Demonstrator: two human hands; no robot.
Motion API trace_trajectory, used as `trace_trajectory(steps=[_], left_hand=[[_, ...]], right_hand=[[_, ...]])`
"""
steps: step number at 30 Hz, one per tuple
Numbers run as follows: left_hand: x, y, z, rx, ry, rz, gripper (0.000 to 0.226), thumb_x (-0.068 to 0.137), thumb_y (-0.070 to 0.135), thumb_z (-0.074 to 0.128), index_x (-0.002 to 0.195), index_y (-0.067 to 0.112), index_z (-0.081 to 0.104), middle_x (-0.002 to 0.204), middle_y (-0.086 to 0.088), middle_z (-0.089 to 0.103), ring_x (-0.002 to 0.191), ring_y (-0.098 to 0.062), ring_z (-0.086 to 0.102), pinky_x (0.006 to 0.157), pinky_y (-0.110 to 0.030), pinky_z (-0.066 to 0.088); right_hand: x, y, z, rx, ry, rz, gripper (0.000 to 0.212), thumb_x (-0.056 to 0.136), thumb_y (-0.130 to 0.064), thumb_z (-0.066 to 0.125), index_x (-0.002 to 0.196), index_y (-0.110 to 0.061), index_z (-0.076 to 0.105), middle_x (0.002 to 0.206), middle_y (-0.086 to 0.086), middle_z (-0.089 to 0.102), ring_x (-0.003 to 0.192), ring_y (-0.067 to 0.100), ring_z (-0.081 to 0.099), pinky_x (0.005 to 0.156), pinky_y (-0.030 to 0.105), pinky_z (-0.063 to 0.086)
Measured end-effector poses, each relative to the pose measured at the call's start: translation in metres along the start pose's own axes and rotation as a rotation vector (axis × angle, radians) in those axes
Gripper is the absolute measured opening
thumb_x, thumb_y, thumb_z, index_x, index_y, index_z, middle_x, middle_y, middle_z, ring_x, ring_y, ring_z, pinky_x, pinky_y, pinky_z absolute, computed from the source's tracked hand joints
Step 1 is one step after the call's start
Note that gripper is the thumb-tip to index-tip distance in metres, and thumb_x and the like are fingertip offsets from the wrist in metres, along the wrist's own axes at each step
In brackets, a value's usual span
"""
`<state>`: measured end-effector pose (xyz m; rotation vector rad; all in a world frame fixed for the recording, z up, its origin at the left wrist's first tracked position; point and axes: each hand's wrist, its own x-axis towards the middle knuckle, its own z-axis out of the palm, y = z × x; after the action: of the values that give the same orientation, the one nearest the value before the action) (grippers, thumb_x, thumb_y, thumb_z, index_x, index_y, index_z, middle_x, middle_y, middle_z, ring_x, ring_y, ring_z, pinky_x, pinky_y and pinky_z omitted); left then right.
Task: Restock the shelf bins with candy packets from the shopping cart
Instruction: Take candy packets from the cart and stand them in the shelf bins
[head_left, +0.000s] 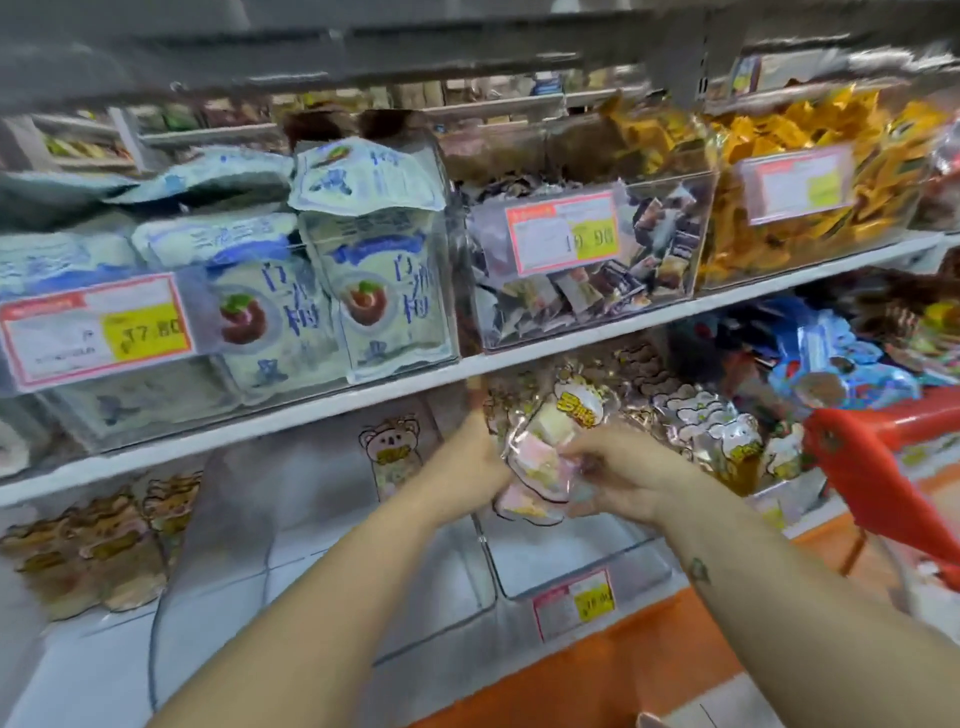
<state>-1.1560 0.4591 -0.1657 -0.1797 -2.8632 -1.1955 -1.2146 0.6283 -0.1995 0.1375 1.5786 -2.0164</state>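
Hands meet at centre frame in our head view; our left hand (470, 457) and right hand (621, 475) each keep a closed grip on one candy packet (543, 441), its long axis tilting up-right; the clear bin (597, 564) waits just below it; the cart (857, 467) stands at right.

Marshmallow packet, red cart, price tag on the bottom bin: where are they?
marshmallow packet (545, 434), head view, its pink-and-white middle.
red cart (857, 467), head view, its sloping red corner piece.
price tag (594, 601), head view, its yellow patch.
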Motion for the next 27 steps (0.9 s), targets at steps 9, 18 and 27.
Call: trace_trajectory(steps=[9,18,27], left_hand=[[0.04,-0.044,-0.01,0.396,0.022,-0.199,0.081,0.095,0.031,0.059,0.153,0.021,0.004,0.15,-0.015,0.045,0.138,-0.039,0.039,0.12,-0.05,0.02],[0.077,-0.068,-0.02,0.523,0.049,-0.25,0.077,0.09,0.01,0.062,0.154,0.026,0.023,0.146,-0.008,0.047,0.138,-0.029,0.041,0.114,-0.049,0.024],[0.082,-0.058,-0.035,0.64,-0.223,-0.285,0.073,0.084,0.016,0.069,0.15,0.016,0.036,0.133,-0.011,0.055,0.116,-0.026,0.055,0.086,-0.03,0.048]], right_hand=[[0.058,-0.002,0.017,-0.073,-0.013,0.114,0.043,0.094,0.013,0.043,0.057,-0.007,0.051,0.054,0.009,0.054,0.058,0.02,0.052,0.086,0.066,0.045],[0.098,0.019,0.039,-0.844,0.214,-0.084,0.047,0.085,0.003,0.067,0.129,0.005,0.049,0.114,0.016,0.062,0.108,0.032,0.061,0.094,0.04,0.054],[0.114,0.04,0.031,-1.269,0.25,-0.284,0.051,0.076,-0.006,0.068,0.123,-0.009,0.048,0.097,0.008,0.059,0.097,0.033,0.063,0.079,0.039,0.055]])
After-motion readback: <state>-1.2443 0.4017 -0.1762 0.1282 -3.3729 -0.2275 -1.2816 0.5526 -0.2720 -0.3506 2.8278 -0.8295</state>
